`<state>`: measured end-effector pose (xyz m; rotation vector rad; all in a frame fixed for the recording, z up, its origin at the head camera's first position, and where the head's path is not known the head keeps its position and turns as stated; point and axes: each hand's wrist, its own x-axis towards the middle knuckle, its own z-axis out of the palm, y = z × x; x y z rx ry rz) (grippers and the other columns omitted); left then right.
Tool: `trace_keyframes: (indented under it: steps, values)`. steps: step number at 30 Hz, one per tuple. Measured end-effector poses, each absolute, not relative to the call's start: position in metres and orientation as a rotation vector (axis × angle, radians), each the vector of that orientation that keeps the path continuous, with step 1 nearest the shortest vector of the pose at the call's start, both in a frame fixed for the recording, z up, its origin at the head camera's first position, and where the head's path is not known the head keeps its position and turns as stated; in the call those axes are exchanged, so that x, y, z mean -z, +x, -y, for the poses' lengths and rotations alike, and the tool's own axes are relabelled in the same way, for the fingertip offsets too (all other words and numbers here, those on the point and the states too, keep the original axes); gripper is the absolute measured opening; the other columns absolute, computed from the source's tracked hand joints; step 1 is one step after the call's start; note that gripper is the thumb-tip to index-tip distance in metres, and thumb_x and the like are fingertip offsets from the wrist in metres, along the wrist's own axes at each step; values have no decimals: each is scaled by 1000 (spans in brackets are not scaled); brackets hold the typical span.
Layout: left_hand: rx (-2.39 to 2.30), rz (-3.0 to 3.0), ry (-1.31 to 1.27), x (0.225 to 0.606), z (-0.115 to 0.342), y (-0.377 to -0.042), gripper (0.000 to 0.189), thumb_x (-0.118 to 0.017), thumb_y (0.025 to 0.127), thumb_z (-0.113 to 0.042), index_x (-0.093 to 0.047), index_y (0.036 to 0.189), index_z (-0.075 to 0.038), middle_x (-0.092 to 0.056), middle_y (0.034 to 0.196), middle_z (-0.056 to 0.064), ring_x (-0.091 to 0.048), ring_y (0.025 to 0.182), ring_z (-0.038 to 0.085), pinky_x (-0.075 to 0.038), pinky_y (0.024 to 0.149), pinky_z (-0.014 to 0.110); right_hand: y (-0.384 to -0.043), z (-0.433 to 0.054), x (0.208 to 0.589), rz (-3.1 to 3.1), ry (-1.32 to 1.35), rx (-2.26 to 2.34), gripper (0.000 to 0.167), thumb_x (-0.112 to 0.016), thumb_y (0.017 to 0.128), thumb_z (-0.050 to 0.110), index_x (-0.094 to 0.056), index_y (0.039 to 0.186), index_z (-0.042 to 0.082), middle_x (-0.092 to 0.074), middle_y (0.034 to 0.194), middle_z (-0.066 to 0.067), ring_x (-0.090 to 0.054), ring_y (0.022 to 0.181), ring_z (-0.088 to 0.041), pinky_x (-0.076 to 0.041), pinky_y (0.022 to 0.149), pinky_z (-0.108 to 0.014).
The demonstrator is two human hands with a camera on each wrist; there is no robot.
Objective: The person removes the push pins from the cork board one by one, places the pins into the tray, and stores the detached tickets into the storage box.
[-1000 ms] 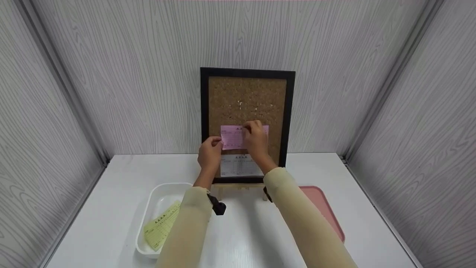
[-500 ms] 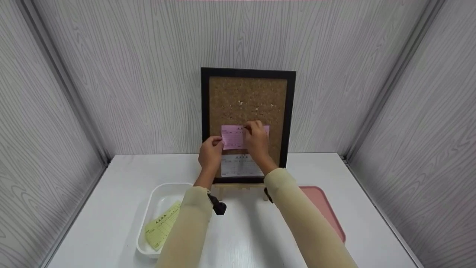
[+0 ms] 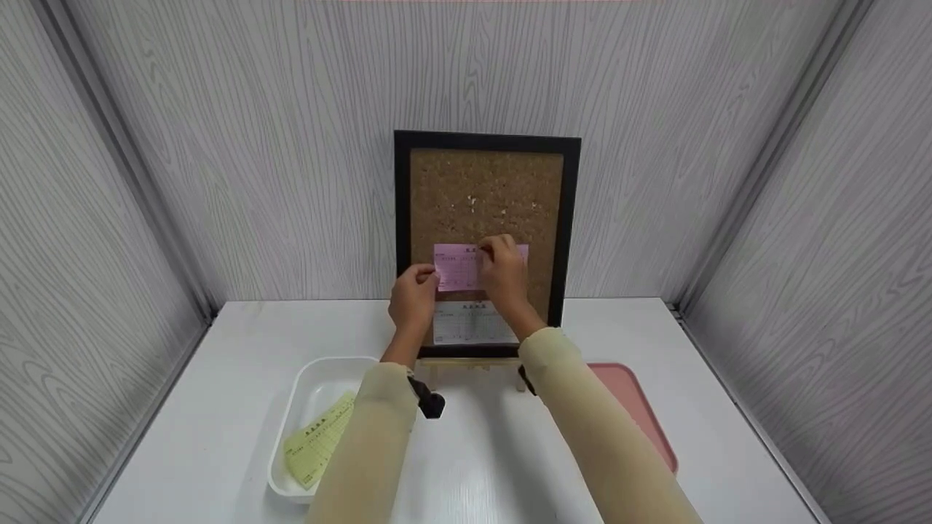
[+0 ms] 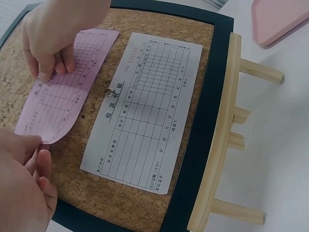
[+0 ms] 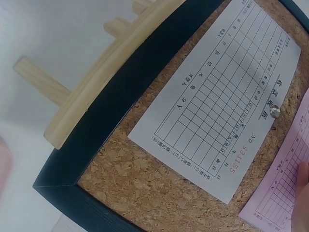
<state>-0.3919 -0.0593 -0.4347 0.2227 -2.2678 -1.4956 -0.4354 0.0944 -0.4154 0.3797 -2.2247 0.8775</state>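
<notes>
A pink receipt slip (image 3: 456, 271) lies sideways against the framed corkboard (image 3: 486, 175). My left hand (image 3: 413, 300) pinches its lower left corner between thumb and fingers, and that end bends off the cork in the left wrist view. At the middle of the slip's top edge, my right hand (image 3: 504, 273) presses with curled fingers pinched together; I cannot tell what small thing the fingertips hide. Below the pink slip, a white receipt slip (image 4: 145, 113) is fixed to the cork by a silver pushpin (image 5: 274, 111) near its printed heading.
The board stands on a small wooden easel (image 4: 224, 121). To the left is a white tray (image 3: 285, 437) holding yellow receipt slips (image 3: 320, 437). A pink tray (image 3: 633, 400) sits at the right, partly behind the right sleeve. Grey wood-grain walls enclose the white table (image 3: 466, 466).
Both hands stay at the same places on the pink slip. The whole head view shifts only very slightly.
</notes>
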Motion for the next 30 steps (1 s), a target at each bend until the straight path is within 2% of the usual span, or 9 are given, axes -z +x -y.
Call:
trace_keyframes:
  steps: [12,21,26,30]
  values:
    - [1485,2264,237,434,57,-391,20,-61,100,-26,-71,114,-16,-73,106,3,-67,89,20,-49,79,41,-435,-98,415,2250,377,-833,7,-62,101,14,-68,102,11,-63,103,-4,-65,93,-19,-55,82,-38]
    - [1494,2270,273,434,57,-392,22,-61,100,-27,-72,117,-16,-73,110,3,-68,92,20,-49,80,42,-435,-99,416,2275,399,-783,7,-62,100,13,-67,102,9,-63,103,-6,-66,93,-21,-55,81,-39]
    - [1479,2277,270,434,58,-393,23,-61,100,-28,-73,115,-16,-73,109,3,-68,91,20,-50,76,42,-433,-102,417,2247,435,-787,7,-63,100,12,-68,102,8,-65,102,-7,-66,93,-22,-55,81,-41]
    - [1494,2278,265,435,57,-392,22,-61,100,-28,-73,114,-16,-73,108,3,-67,90,20,-50,77,41,-429,-106,419,2251,451,-800,7,-63,99,11,-68,103,9,-68,101,-5,-67,94,-20,-55,83,-39]
